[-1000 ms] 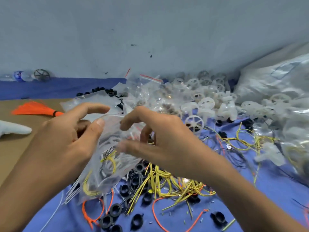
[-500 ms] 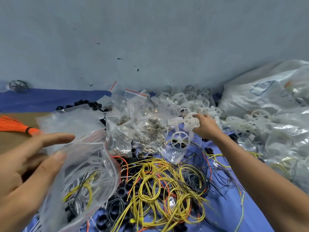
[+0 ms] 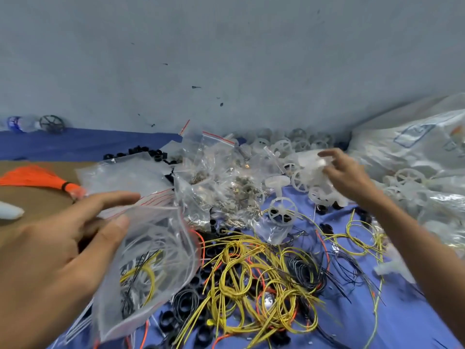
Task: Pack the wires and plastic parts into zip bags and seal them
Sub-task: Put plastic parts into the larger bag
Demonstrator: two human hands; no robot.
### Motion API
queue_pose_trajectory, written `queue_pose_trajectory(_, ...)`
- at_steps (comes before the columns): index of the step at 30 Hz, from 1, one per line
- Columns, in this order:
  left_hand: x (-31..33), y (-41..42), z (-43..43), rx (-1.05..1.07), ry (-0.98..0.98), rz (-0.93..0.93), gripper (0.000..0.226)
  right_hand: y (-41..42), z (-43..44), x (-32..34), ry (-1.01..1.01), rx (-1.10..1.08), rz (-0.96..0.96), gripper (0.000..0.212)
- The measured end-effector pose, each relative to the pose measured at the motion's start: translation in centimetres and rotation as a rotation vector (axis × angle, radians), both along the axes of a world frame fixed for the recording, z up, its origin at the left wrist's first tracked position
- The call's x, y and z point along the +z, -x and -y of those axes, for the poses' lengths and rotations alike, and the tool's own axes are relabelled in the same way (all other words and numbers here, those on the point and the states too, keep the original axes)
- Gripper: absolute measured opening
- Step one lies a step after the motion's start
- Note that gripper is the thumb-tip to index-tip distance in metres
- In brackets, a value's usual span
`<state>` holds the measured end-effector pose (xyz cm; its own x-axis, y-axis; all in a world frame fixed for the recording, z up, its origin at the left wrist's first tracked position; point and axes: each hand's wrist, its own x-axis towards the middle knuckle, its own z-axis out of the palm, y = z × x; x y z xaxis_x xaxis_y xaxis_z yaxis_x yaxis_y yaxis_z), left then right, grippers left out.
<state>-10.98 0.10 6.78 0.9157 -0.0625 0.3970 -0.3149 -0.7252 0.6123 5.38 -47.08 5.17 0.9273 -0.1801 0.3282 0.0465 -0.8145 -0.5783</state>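
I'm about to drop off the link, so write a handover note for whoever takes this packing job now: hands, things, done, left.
Left hand: pinches the open mouth of the zip bag, held up at the left.
Right hand: over the pile of white wheel parts, apparently gripping one white part; blurred.
Things: yellow wire coils, black wires and black rings lie loose on the blue cloth.
Done: the bag holds some yellow and black wire; unsealed.
Left: probably drop the white part in, seal, then bag the loose pile.
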Motion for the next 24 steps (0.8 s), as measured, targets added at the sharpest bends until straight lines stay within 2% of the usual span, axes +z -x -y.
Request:
queue_pose_trajectory(5,2.8,0.5,2.7,0.068,-0.076,0.042,0.024,8.6,-5.8,8.0,-0.599,0.431,0.0,0.037)
queue_pose_trajectory(8,3.6,0.5,3.8,0.12,-0.044,0.022,0.013,13.0,-10.6,10.7,-0.756,0.693,-0.062,0.031)
queue_pose_trajectory(10,3.6,0.2,3.9,0.109,-0.008,-0.018,0.014,15.0,-14.3,11.3,-0.776,0.918,-0.16,0.023)
queue_pose_trajectory(12,3.6,-0.2,3.7,0.102,0.041,-0.046,0.015,15.9,-17.4,10.8,-0.792,1.019,-0.278,0.029)
queue_pose_trajectory(13,3.7,-0.3,3.5,0.106,0.064,-0.052,0.016,15.8,-18.5,10.1,-0.758,1.016,-0.32,0.031)
queue_pose_trajectory(16,3.7,-0.5,2.7,0.104,0.09,-0.037,0.016,15.1,-21.0,7.7,-0.423,0.941,-0.375,0.043)
queue_pose_trajectory(18,3.8,-0.4,2.5,0.107,0.076,-0.018,0.016,14.8,-21.6,6.9,-0.297,0.912,-0.388,0.045)
queue_pose_trajectory(24,3.6,-0.1,2.1,0.086,0.025,-0.015,0.017,14.7,-20.4,8.5,-0.381,0.886,-0.299,0.022)
